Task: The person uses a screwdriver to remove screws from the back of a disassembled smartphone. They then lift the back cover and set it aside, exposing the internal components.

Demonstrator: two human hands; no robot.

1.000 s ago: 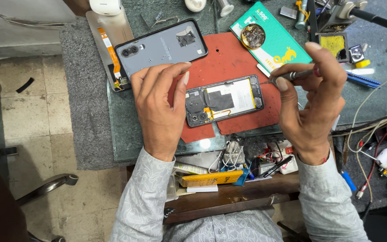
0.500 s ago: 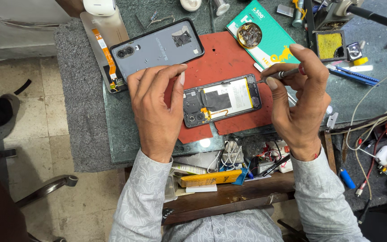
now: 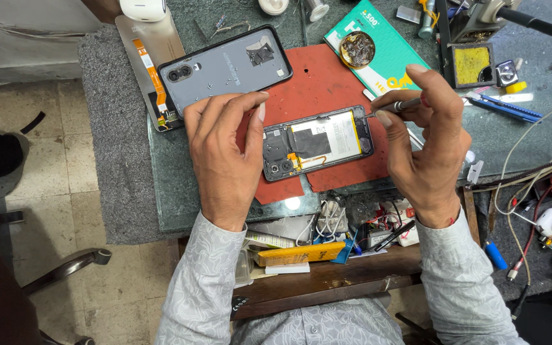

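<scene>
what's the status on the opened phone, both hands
Left hand steadies the opened phone. Right hand holds a thin tool at its right end. Nothing in the way.

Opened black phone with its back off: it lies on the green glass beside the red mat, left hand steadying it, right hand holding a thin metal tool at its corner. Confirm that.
Wrong in one respect. The head view shows the opened black phone lying on the red mat itself, not beside it. The left hand steadies it; the right hand holds the thin metal tool at its corner.

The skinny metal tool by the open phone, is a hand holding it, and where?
Yes. The right hand pinches the thin silver metal tool along its shaft, tip at the opened black phone's right end. The left hand rests on the phone's left end.
</scene>
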